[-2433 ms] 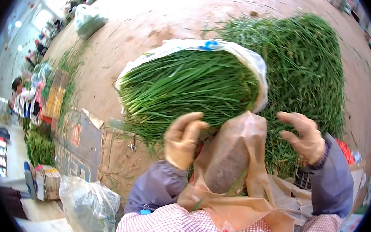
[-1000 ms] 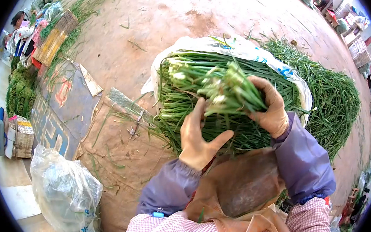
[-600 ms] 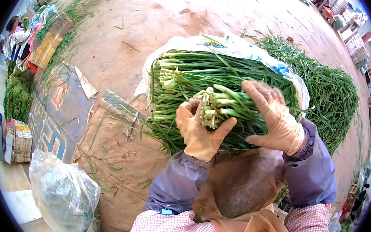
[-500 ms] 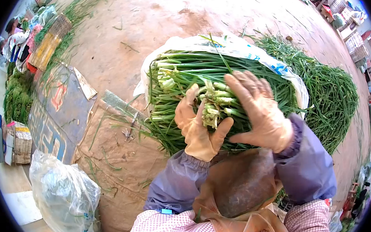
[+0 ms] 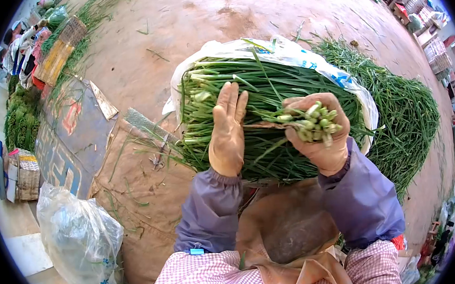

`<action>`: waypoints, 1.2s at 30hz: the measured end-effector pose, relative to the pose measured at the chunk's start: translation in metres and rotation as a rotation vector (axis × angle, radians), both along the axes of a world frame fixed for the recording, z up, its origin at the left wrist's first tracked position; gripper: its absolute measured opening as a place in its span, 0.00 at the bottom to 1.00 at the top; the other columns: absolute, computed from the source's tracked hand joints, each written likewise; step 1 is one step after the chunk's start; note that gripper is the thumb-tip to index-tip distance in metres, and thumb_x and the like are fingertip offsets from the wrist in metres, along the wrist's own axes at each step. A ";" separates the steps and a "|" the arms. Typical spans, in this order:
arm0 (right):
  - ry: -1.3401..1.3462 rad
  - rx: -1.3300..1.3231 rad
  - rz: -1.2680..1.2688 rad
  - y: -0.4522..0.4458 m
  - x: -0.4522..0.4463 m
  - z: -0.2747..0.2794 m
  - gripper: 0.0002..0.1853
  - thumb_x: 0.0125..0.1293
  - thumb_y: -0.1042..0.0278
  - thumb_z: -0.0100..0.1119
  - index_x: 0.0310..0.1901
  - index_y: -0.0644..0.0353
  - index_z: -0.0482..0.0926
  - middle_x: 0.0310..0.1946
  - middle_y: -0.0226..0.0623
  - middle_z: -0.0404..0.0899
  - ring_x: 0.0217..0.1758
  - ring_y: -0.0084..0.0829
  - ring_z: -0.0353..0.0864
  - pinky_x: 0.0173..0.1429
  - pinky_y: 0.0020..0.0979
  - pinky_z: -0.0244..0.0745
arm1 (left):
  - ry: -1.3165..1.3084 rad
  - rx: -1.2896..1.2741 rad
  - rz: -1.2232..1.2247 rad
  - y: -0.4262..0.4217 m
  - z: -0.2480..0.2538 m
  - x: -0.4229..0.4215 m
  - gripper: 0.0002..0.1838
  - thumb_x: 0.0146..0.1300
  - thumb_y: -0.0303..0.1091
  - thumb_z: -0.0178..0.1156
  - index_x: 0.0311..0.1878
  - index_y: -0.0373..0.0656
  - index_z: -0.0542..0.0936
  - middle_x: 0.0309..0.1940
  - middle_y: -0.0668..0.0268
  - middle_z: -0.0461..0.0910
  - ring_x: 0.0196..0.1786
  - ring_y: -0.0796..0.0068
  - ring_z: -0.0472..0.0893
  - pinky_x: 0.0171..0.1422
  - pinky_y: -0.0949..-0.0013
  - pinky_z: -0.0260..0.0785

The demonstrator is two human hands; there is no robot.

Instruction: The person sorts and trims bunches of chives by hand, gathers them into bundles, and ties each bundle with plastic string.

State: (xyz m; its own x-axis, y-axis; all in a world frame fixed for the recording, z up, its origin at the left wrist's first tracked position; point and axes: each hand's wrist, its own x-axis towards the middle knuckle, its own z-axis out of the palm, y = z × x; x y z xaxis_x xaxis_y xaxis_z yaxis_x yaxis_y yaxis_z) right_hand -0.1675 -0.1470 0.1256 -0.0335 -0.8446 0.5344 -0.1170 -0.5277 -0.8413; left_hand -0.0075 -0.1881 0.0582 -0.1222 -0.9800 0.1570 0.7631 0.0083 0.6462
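Note:
My right hand, in a pale glove, is closed around a small bunch of green leafy stalks, their pale cut ends bundled toward the right. My left hand, also gloved, is open, its fingers held straight and upward, left of that bunch. Beneath both hands lies a thick heap of long green leafy stalks inside an opened white plastic bag. The heap's pale stem ends point left. The left palm hides some of these stem ends.
Loose greens are piled to the right of the bag. A clear plastic sack stands at lower left. A small metal tool lies by a woven strip on brown ground sheeting. Wicker baskets stand at upper left; people sit farther off.
The bunch has moved right, out of my left hand's grasp, and is now in my right hand. My left hand has straightened and shifted slightly left.

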 end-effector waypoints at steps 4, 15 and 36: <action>-0.169 -0.015 0.011 0.013 -0.031 0.011 0.23 0.54 0.83 0.69 0.51 0.59 0.72 0.41 0.36 0.82 0.47 0.31 0.84 0.55 0.35 0.82 | -0.221 -0.050 -0.018 0.004 -0.007 0.006 0.39 0.77 0.56 0.41 0.77 0.31 0.51 0.76 0.50 0.54 0.76 0.54 0.58 0.81 0.56 0.46; -0.821 -0.172 -0.360 0.149 -0.200 0.073 0.23 0.66 0.67 0.60 0.63 0.58 0.73 0.51 0.43 0.82 0.51 0.40 0.84 0.57 0.46 0.81 | -0.381 0.075 -0.092 -0.001 -0.002 0.013 0.38 0.71 0.46 0.54 0.78 0.41 0.53 0.79 0.54 0.49 0.80 0.53 0.52 0.82 0.45 0.31; -1.365 -0.063 -0.213 0.338 -0.166 -0.005 0.17 0.64 0.62 0.60 0.54 0.55 0.79 0.41 0.42 0.86 0.40 0.42 0.87 0.44 0.46 0.86 | -0.662 0.225 -1.701 0.193 0.068 -0.144 0.39 0.68 0.49 0.63 0.75 0.41 0.60 0.64 0.62 0.72 0.59 0.72 0.76 0.65 0.67 0.69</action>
State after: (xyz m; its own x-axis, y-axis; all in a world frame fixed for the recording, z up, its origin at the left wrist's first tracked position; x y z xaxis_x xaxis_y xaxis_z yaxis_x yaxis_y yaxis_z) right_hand -0.3340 0.1910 0.1203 -0.6801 -0.7331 0.0108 0.6900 -0.6450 -0.3286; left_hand -0.1514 0.0050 0.1263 -0.8664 0.2629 -0.4246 -0.4975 -0.5280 0.6882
